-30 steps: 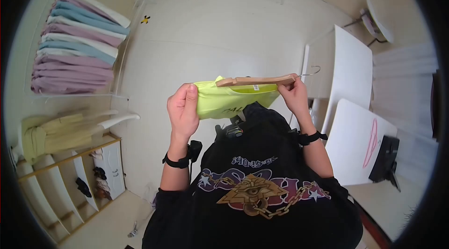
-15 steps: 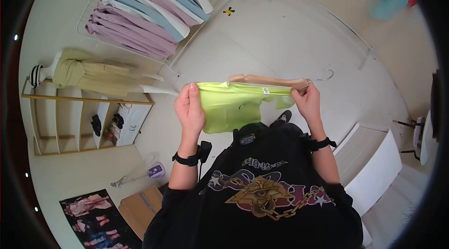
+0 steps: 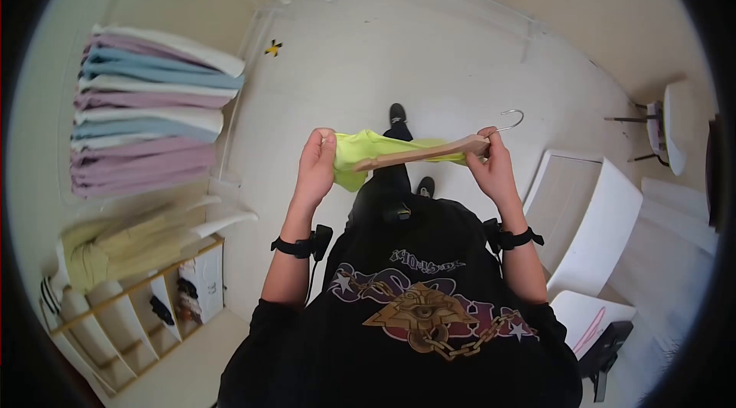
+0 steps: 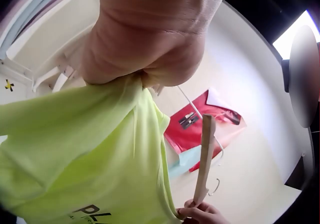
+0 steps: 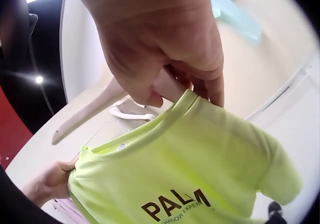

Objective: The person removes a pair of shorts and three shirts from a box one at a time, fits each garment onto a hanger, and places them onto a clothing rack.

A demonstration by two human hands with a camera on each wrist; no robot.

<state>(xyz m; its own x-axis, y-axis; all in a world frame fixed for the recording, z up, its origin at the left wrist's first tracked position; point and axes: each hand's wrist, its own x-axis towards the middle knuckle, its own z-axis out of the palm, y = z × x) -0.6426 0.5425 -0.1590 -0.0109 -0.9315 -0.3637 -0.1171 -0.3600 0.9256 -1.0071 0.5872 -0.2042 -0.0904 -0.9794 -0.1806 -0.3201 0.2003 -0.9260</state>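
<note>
A lime-green T-shirt [image 3: 349, 153] is stretched between both hands in front of the body. My left hand [image 3: 313, 172] pinches it at one shoulder, thumb on top. On the other side my right hand [image 3: 494, 172] grips a wooden hanger [image 3: 429, 153] near its metal hook [image 3: 514, 120], and also pinches the shirt by the collar. The hanger's free arm points toward the left hand and overlaps the shirt in the head view. In the right wrist view the shirt front [image 5: 115, 184] shows dark "PALM" lettering, and the hanger arm [image 5: 90, 111] lies outside the neck opening.
Lilac, white and blue garments [image 3: 153, 116] hang on a rack at the left. Below them are a mannequin in a yellow dress [image 3: 107, 251] and a gold-edged shelf [image 3: 146, 316]. White furniture [image 3: 606, 224] and a chair [image 3: 673, 128] stand at the right.
The head view swung aside and back. The hanger's free arm has dipped toward the body, now crossing in front of the shirt's upper edge. Both hands keep their holds.
</note>
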